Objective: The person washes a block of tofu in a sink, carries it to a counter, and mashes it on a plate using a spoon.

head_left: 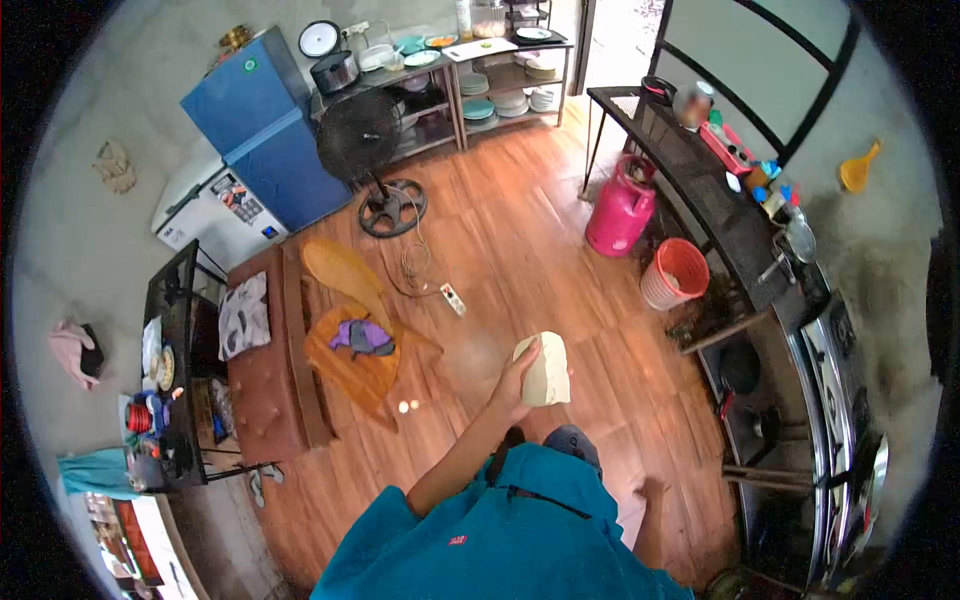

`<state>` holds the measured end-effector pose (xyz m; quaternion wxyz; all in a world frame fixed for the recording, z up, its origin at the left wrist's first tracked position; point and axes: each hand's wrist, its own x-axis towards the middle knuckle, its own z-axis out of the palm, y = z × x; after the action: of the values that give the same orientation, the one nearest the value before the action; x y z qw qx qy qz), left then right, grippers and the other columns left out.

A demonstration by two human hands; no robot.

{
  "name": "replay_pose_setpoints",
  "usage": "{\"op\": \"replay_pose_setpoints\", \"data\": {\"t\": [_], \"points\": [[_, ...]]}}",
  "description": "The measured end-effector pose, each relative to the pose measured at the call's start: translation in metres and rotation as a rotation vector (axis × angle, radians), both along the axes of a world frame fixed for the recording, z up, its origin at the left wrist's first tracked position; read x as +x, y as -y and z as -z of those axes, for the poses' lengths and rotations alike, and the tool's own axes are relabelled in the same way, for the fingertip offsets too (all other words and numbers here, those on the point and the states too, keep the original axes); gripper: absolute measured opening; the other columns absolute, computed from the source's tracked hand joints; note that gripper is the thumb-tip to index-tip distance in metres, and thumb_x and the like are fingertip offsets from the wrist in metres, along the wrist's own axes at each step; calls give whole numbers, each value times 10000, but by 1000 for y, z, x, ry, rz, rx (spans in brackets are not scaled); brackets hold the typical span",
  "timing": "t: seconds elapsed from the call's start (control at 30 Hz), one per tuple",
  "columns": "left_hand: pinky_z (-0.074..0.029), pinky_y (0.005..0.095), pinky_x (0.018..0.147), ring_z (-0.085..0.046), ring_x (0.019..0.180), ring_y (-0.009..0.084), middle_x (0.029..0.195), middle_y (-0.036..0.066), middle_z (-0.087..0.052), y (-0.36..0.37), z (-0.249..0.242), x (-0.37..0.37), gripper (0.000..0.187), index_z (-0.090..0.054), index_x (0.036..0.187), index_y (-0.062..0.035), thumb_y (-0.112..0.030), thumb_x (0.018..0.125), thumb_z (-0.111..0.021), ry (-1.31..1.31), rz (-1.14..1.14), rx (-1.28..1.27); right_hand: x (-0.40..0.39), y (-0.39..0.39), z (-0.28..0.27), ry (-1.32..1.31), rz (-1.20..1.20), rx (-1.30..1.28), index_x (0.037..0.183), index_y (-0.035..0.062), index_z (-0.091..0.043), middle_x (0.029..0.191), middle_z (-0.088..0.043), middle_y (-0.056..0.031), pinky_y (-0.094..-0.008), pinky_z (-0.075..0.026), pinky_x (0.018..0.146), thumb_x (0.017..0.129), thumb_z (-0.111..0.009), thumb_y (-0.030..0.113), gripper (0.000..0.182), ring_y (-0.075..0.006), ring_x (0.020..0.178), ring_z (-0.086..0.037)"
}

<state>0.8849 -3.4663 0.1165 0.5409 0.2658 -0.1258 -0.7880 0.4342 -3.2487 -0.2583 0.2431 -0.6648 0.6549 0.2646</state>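
Observation:
My left hand (514, 388) is closed around a thick, pale cream block (546, 372), held out in front of my body above the floor. The block has a rounded top and an uneven right edge; what it is made of I cannot make out. Low at my right side hangs my right hand (652, 489), apart from the block. Its fingers are too small and blurred to read, and no held thing shows there.
A wooden chair (365, 350) with purple cloth stands ahead left, beside a brown sofa (270, 420). A power strip (453, 299) and cable lie on the floor near a fan (393, 208). On the right are a red basket (672, 275), pink gas cylinder (620, 212) and stove (832, 350).

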Motion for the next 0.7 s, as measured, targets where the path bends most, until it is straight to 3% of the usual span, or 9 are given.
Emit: {"op": "replay_pose_setpoints", "data": {"t": [0.1,0.33,0.43,0.53,0.63,0.67,0.7], "points": [[-547,423,681,-624,856,292,957,122,-590,65,7,1,432,-474,1158,-75,-417,896,-499,97,-47,60,-13,84,6,101,-23,-71,1213,90,-517,1202,-523,-152,-398,-428,891,778,-573,524,617,-261,1043,-529],[-534,401,726,-618,861,252,961,113,-593,245,25,0,455,-469,1171,-65,-438,911,-450,118,-141,106,-7,371,28,485,66,-405,1128,61,-553,1053,-555,-102,-328,-439,785,820,-569,383,446,-187,923,-536],[-518,411,773,-611,881,272,998,121,-587,312,29,3,442,-483,1148,-39,-412,911,-475,162,-390,65,30,496,27,668,129,-536,1091,49,-568,989,-569,-80,-297,-443,740,837,-568,323,373,-156,872,-539],[-516,402,773,-601,894,270,1015,118,-583,375,14,-2,440,-486,1144,-47,-419,911,-470,14,-481,98,10,604,-9,764,160,-632,1054,37,-584,925,-583,-58,-267,-448,695,855,-566,262,301,-125,821,-542],[-516,399,760,-592,905,268,1023,112,-576,441,15,2,439,-487,1150,-56,-425,914,-462,78,-543,91,34,767,-41,885,182,-760,1017,24,-599,862,-597,-37,-237,-453,649,873,-565,202,231,-93,770,-545],[-516,400,758,-591,904,269,1024,111,-575,462,17,5,440,-487,1152,-57,-426,915,-458,84,-551,74,73,832,-87,1345,398,-566,1087,24,-571,894,-610,-39,-260,-466,696,885,-561,238,295,-114,833,-561],[-515,398,760,-592,905,270,1018,113,-573,482,13,6,443,-480,1156,-51,-424,919,-450,105,-559,63,107,890,-113,1398,490,-473,1151,33,-542,930,-626,-47,-265,-471,722,875,-575,225,338,-146,872,-581]]}}
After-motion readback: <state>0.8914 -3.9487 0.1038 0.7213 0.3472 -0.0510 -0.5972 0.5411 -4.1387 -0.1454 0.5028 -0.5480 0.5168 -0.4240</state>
